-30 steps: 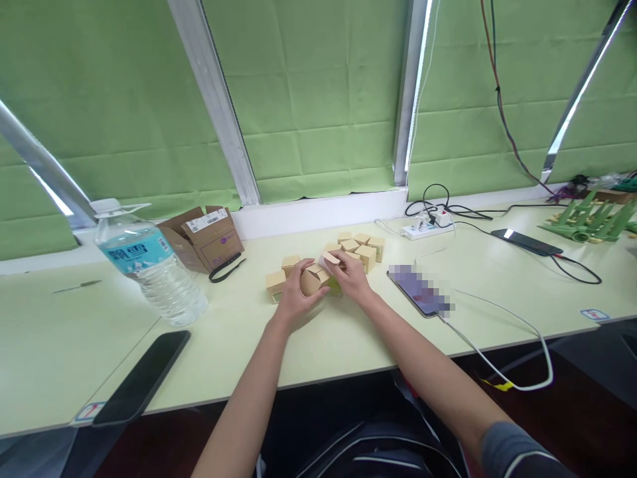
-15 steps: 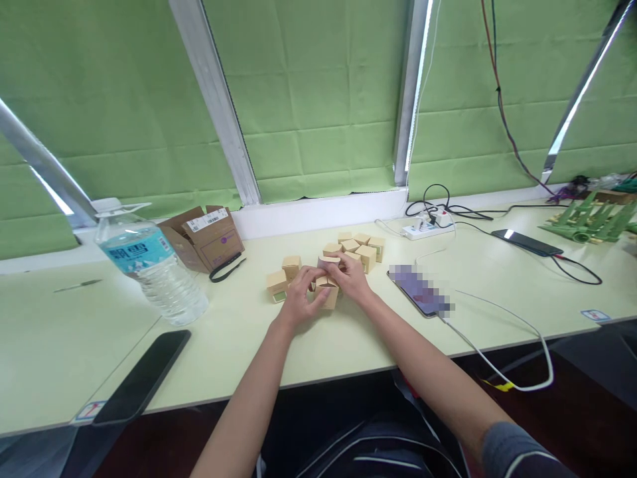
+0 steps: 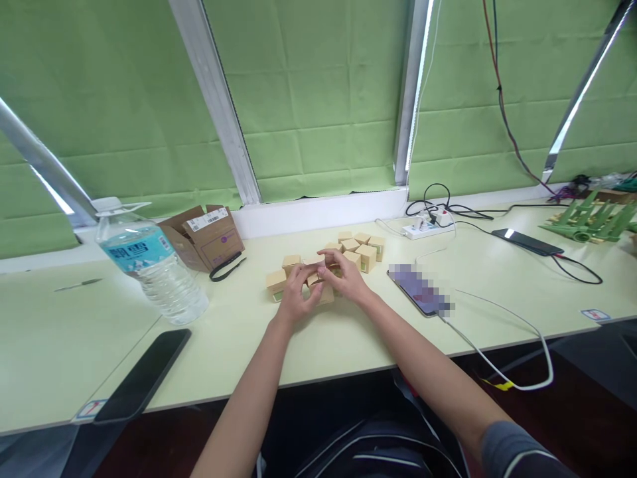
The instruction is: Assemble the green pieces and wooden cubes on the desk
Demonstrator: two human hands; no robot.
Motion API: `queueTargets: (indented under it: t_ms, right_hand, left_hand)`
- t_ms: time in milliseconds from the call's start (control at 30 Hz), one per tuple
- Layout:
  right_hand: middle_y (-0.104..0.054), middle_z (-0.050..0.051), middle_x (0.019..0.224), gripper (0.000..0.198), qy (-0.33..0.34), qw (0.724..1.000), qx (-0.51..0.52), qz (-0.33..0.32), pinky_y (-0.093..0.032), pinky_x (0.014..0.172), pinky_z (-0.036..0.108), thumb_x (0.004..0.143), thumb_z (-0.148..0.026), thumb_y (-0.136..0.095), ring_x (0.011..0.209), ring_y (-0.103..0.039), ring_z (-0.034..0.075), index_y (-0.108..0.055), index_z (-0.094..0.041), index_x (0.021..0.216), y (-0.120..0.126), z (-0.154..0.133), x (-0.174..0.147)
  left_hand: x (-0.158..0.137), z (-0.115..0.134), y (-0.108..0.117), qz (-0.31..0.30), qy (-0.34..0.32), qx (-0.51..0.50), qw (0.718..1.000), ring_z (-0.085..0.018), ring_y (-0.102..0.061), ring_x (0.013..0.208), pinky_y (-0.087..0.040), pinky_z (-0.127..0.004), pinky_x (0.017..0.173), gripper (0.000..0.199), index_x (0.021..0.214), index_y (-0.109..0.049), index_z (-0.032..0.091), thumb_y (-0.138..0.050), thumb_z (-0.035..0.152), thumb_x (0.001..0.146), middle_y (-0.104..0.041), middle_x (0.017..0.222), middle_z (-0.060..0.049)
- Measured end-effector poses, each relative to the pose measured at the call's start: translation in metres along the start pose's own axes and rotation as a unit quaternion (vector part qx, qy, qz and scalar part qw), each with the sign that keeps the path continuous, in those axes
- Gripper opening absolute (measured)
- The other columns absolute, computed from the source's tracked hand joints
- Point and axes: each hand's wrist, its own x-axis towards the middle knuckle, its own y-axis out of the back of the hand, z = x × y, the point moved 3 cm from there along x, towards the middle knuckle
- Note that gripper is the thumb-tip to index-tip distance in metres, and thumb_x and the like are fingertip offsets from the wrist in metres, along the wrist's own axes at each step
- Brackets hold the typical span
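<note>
Blue label on water bottle, print too blurred.

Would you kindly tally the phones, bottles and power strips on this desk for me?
Phones: 3, one at the near left, one on a white cable, one far right
Water bottle: 1
Power strip: 1
Total: 5

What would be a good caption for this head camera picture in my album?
Both hands, left hand and right hand, fold a small cardboard box among other little boxes on the desk.
</note>
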Motion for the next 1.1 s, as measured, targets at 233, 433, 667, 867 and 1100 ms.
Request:
queueTargets:
  t_ms: [233,433,667,867,1100]
  right_hand:
    - [-0.071,0.006,0.114,0.046,0.014,0.998,-0.032,-0.045,-0.052,0.096,0.038,0.091,-0.039,-0.062,0.106,-0.067,0.022,-0.053,-0.024,0.134,-0.0031,0.0042,-0.0011]
    - [-0.071,0.007,0.117,0.052,0.015,0.997,-0.032,-0.067,-0.053,0.094,0.04,0.09,-0.036,-0.062,0.107,-0.067,0.023,-0.05,-0.023,0.139,-0.0023,0.0025,-0.0018]
    - [-0.073,0.008,0.118,0.05,0.01,0.999,-0.02,-0.022,-0.055,0.099,0.042,0.088,-0.034,-0.066,0.109,-0.07,0.023,-0.054,-0.023,0.136,-0.0024,0.0049,-0.0018]
    - [-0.076,0.009,0.11,0.043,0.005,1.0,0.001,0.009,-0.06,0.093,0.04,0.091,-0.04,-0.066,0.103,-0.073,0.023,-0.06,-0.022,0.13,-0.0021,0.0043,-0.0017]
    - [-0.077,0.009,0.108,0.044,-0.002,1.0,0.003,0.025,-0.061,0.089,0.04,0.093,-0.044,-0.062,0.099,-0.075,0.024,-0.063,-0.021,0.13,-0.0018,0.0035,-0.002]
  left_hand:
    - [-0.0004,-0.0038,0.0027,0.022,0.025,0.02,0.999,-0.026,-0.058,0.111,-0.053,-0.042,0.086,0.034,0.126,-0.059,0.024,-0.058,0.032,0.093,-0.063,0.125,-0.01]
    - [-0.0004,-0.0026,0.0016,0.029,0.023,0.023,0.999,-0.024,-0.06,0.108,-0.054,-0.036,0.077,0.039,0.128,-0.057,0.025,-0.061,0.028,0.09,-0.062,0.129,-0.01]
    - [-0.001,-0.0048,0.0016,0.035,0.05,0.02,0.998,-0.022,-0.061,0.1,-0.055,-0.034,0.074,0.031,0.12,-0.06,0.023,-0.063,0.032,0.09,-0.064,0.115,-0.009]
    - [-0.0012,-0.0079,0.0007,0.039,0.048,0.012,0.998,-0.021,-0.061,0.098,-0.053,-0.033,0.074,0.032,0.121,-0.058,0.023,-0.062,0.033,0.09,-0.064,0.114,-0.008]
    - [-0.0015,-0.0091,0.0016,0.031,0.049,0.001,0.998,-0.02,-0.059,0.095,-0.052,-0.032,0.073,0.025,0.114,-0.062,0.024,-0.063,0.037,0.092,-0.063,0.107,-0.007]
